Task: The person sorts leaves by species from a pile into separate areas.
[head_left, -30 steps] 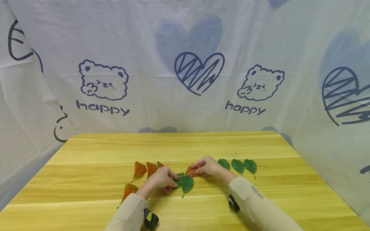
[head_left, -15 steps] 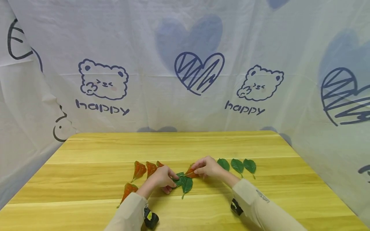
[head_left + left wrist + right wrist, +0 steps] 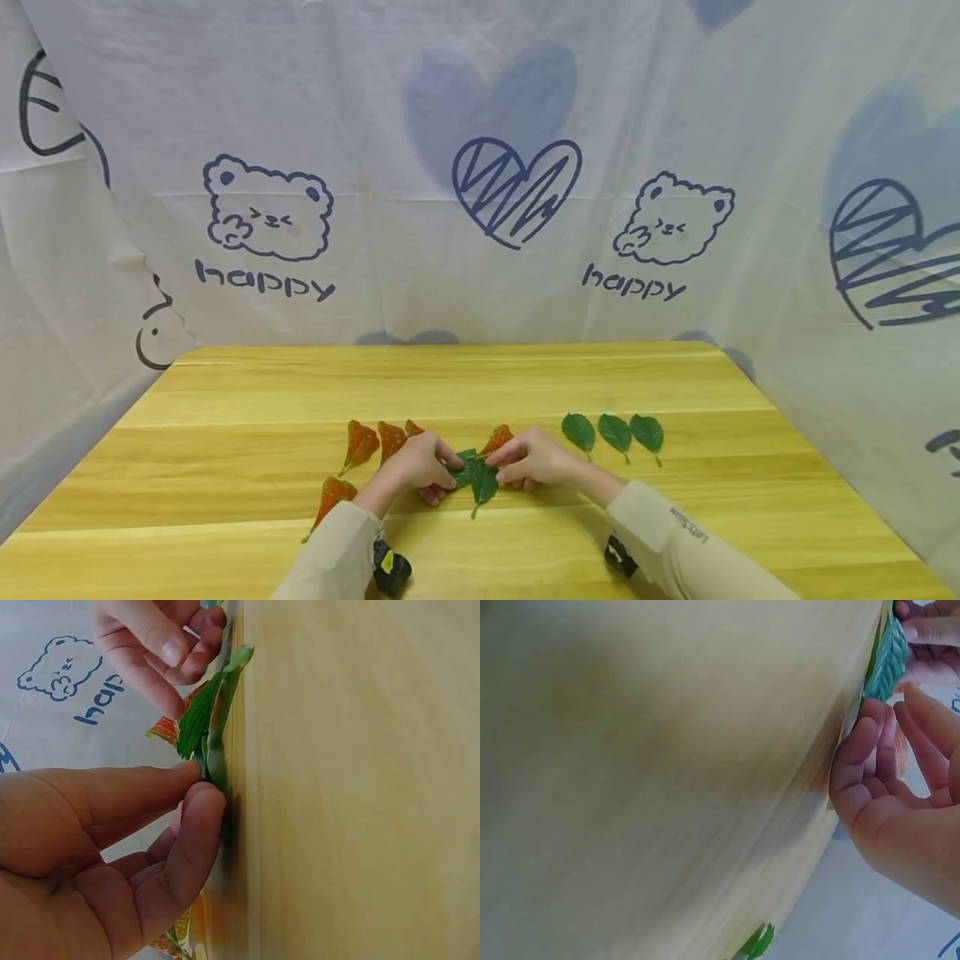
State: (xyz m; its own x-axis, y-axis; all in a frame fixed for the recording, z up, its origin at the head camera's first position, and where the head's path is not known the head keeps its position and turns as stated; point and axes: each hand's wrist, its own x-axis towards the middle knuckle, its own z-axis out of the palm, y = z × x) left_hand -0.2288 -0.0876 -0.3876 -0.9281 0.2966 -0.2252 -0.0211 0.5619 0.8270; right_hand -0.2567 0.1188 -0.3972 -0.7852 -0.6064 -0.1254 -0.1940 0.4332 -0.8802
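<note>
In the middle of the table, two green leaves overlap. My left hand (image 3: pixel 418 462) pinches the left green leaf (image 3: pixel 462 475) at its edge between thumb and fingers, as the left wrist view shows up close. The front green leaf (image 3: pixel 483 485) points its stem toward me. Just behind the pair lies a red-orange leaf (image 3: pixel 498 437), its stem end reaching toward them. My right hand (image 3: pixel 536 460) is at the front leaf's right edge. Its fingers (image 3: pixel 859 746) are loosely bent, with a gap to the thumb and the leaf tip right at the fingertips.
Several red-orange leaves lie to the left, one red leaf (image 3: pixel 362 442) at the back and another red leaf (image 3: pixel 332 497) nearer, by my left sleeve. Three green leaves (image 3: pixel 615 432) stand in a row at the right. A printed cloth (image 3: pixel 390 275) hangs behind the wooden table (image 3: pixel 712 533).
My right hand has let go of the red-orange leaf, which stays behind the green pair, and has moved slightly toward me to the front green leaf. The left hand holds its place.
</note>
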